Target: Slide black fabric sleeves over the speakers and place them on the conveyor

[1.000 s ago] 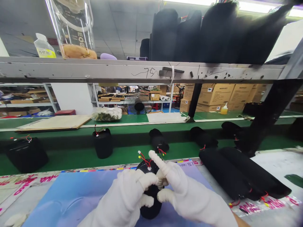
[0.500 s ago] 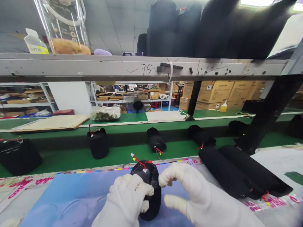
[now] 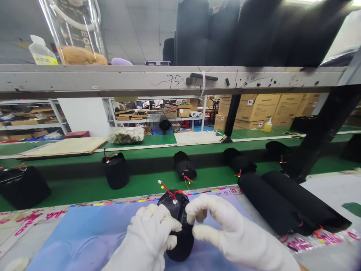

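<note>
A black cylinder [image 3: 182, 244] with a shiny top stands slightly tilted on the blue mat in front of me. Red wires [image 3: 170, 193] with small white and yellow connectors come out of its top. My left hand [image 3: 149, 233], in a white glove, grips its left side, thumb and fingers curled against the front. On the other side, my gloved right hand [image 3: 222, 226] is curved in a C shape. Its fingertips are at the cylinder's right edge, with a gap between thumb and fingers. The gloves hide part of the cylinder's side.
Beyond the blue mat [image 3: 76, 233] runs a green conveyor belt [image 3: 149, 180] carrying several similar black cylinders [image 3: 115, 171]. Two long black rolls [image 3: 270, 205] lie at the right. A metal shelf beam [image 3: 121, 81] crosses overhead, and a dark post [image 3: 318, 131] stands at the right.
My right hand has moved left, bringing its fingertips to the cylinder's edge, and its thumb is closer to the fingers. The left hand keeps its grip, and the cylinder has shifted slightly right.
</note>
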### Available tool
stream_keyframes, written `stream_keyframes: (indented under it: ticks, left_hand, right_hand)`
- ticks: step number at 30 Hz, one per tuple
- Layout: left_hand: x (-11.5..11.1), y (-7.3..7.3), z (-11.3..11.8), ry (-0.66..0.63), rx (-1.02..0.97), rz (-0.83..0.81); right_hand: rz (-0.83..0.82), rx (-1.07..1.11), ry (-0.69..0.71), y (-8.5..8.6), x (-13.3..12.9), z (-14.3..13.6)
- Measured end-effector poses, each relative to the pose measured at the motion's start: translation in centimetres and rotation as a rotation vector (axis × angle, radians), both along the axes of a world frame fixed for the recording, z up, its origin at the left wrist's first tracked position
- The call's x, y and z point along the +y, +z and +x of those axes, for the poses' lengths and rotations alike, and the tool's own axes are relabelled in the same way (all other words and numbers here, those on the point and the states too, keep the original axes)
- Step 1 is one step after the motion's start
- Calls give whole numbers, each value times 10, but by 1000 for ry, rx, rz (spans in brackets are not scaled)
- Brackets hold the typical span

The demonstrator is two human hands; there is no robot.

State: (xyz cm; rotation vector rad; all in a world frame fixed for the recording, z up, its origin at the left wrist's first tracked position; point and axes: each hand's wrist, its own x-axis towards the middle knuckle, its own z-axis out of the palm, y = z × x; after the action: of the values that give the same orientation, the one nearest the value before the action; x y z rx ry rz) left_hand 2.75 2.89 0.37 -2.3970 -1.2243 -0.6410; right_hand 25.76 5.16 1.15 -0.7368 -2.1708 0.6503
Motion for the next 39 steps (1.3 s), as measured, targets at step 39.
stream_keyframes:
  ticks: [39]
  left_hand:
    - [-11, 26, -40, -83, -265, -194]
  right_hand:
    - [434, -147, -41, 6, -14, -6]
